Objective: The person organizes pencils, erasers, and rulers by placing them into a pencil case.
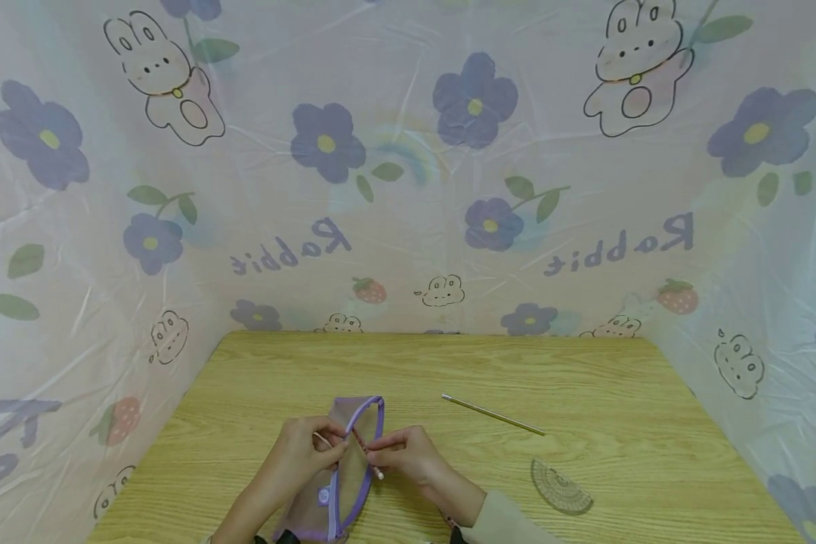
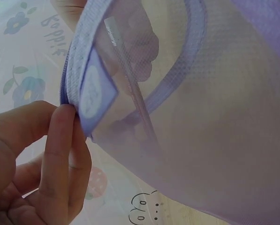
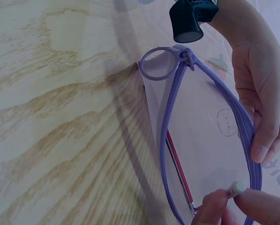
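A mesh pencil pouch (image 1: 313,508) with purple trim and an unzipped top lies near the table's front. My left hand (image 1: 302,457) pinches its left rim; in the left wrist view, fingers (image 2: 60,150) grip the edge beside a purple label (image 2: 96,93). My right hand (image 1: 408,457) pinches a reddish patterned pencil (image 1: 360,440) near its white-tipped end, at the opening. In the right wrist view the pale tip (image 3: 237,188) shows between finger and thumb. A red pencil (image 3: 179,166) also lies inside the pouch there. The zipper pull ring (image 3: 144,70) hangs at the pouch's end.
On the wooden table (image 1: 299,363), a thin gold-coloured pencil (image 1: 493,414) lies to the right, beyond the right hand. Nearer, a clear protractor (image 1: 561,487) lies to the right of that hand. Printed rabbit-and-flower sheets (image 1: 394,211) stand around the table's back and sides.
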